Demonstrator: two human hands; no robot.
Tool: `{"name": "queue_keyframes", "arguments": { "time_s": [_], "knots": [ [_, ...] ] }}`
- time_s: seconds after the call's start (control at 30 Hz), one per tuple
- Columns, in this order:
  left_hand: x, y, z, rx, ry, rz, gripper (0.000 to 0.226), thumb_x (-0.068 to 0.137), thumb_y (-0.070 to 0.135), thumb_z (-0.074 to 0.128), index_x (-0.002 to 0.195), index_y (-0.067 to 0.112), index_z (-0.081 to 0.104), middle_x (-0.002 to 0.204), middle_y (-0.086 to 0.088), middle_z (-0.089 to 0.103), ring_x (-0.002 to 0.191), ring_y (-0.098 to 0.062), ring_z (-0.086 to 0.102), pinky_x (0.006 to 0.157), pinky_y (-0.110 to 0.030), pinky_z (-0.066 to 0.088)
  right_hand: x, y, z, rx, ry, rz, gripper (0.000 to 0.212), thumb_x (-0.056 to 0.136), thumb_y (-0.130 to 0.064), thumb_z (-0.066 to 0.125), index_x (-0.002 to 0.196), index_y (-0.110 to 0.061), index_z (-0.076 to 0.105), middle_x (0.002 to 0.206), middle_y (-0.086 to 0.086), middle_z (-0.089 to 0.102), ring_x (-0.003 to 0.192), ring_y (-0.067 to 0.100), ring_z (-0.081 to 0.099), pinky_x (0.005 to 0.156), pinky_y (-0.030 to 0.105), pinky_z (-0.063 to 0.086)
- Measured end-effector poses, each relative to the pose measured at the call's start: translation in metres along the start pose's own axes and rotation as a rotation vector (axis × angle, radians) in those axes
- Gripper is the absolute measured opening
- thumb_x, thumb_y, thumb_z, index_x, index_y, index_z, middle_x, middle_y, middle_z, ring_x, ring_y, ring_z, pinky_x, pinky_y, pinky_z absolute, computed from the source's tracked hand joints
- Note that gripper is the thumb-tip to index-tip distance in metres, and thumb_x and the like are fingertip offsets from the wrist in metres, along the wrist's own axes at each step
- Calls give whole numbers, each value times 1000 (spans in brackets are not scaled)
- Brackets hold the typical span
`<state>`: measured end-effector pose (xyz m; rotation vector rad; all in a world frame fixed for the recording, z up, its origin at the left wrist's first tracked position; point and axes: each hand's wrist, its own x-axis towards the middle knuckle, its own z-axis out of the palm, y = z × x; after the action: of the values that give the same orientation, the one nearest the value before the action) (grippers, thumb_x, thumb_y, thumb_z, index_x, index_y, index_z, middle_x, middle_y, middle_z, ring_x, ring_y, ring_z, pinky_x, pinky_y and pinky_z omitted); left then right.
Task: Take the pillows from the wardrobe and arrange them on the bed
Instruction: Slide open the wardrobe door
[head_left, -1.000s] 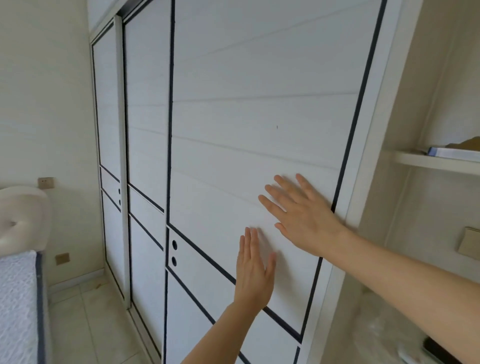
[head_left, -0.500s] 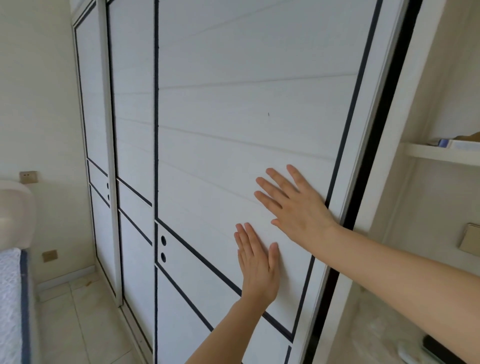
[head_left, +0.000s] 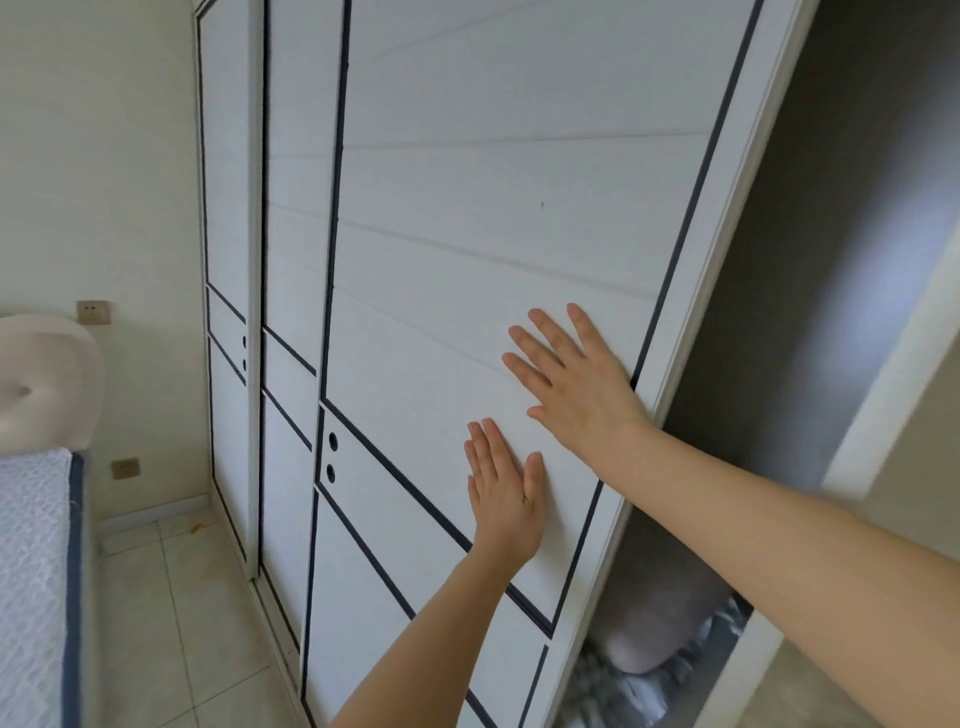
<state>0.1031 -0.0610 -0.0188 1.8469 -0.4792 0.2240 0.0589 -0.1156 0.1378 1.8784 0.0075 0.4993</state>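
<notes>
A white sliding wardrobe door (head_left: 467, 234) with dark trim lines fills the view. My left hand (head_left: 506, 491) lies flat on it with fingers pointing up. My right hand (head_left: 576, 382) presses flat on it higher up, near the door's right edge. To the right of the door a dark gap (head_left: 810, 291) shows the wardrobe's inside. Low in that gap sits a greyish pillow (head_left: 660, 629) on crumpled plastic wrapping (head_left: 623, 691). The bed (head_left: 31, 571) with a white quilted mattress is at the far left.
Two more sliding door panels (head_left: 228, 208) stand further left. A padded cream headboard (head_left: 41, 379) rises above the mattress. Wall sockets (head_left: 93, 312) sit on the cream wall. A tiled floor strip (head_left: 171, 623) runs between bed and wardrobe.
The door has slid left under both flat hands. The gap at its right edge has widened from a thin dark line to an opening that shows the pillow inside.
</notes>
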Motion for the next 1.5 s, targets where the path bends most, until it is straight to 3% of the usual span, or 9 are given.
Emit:
{"name": "queue_keyframes", "arguments": {
  "time_s": [0.1,0.37,0.6,0.8,1.2,1.5],
  "knots": [
    [14,-9,-3,-28,16,-1,67,103,49,14,152,23,-23,158,7,-32,143,-9,-30,118,-33,-14,25,-12,0,5,-4,-5,67,97,-54,7,149,-19,-17,158,11,-22,142,39,-24,110,63,-16],
    [70,-47,-30,-55,66,5,68,95,59,6,148,31,-26,152,15,-36,141,-5,-32,117,-36,-14,101,-49,3,17,12,6,65,97,-53,8,151,-23,-13,159,12,-20,142,40,-22,103,71,-19],
    [134,-85,-60,-46,147,-10,73,91,54,3,153,22,-18,161,7,-26,145,-6,-26,118,-31,-13,188,-82,6,4,39,-8,66,98,-53,10,151,-20,-10,159,14,-17,142,42,-21,100,73,-18],
    [193,-127,-90,12,152,18,56,107,29,11,154,15,-15,162,2,-21,146,-7,-24,122,-35,-9,261,-117,8,-24,31,-4,74,96,-59,17,151,-16,-9,158,21,-17,141,47,-20,96,76,-20],
    [287,-201,-132,41,224,36,53,108,18,13,154,12,-13,163,0,-19,148,-9,-21,122,-37,-8,372,-155,0,-30,34,-68,74,96,-57,15,152,-14,-7,158,21,-15,142,45,-17,103,71,-15],
    [345,-246,-159,-70,269,8,58,102,41,5,156,24,-11,163,12,-17,147,-3,-20,122,-36,-9,454,-190,10,-37,66,-85,69,98,-52,19,152,-18,-9,157,21,-20,141,47,-21,96,74,-22]
  ]
}}
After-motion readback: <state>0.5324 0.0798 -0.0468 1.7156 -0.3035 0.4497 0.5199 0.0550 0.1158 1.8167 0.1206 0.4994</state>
